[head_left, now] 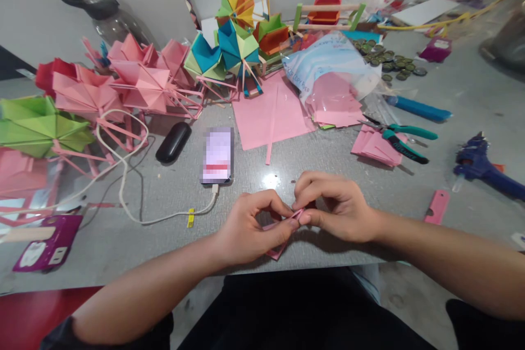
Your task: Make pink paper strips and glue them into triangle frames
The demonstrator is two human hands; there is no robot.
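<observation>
A small folded piece of pink paper [277, 251] is held low over the front of the table, between both hands. My left hand [258, 224] is closed, its thumb and forefinger pinching the paper, whose lower corner shows beneath the palm. From the other side my right hand [336, 205] pinches the paper's upper tip between thumb and fingers. The fingertips of the two hands nearly meet there, and fingers cover part of the folds. Beyond the hands a pink paper strip [271, 126] lies across a larger pink sheet [250, 120].
Pink paper umbrella-like models [147, 85] and a green one [45, 126] crowd the left. A phone [217, 156] on a white cable [164, 217] lies near a black case [173, 143]. Rightward are pliers [404, 139], a blue glue gun [478, 161] and a pink cutter-like piece [437, 208].
</observation>
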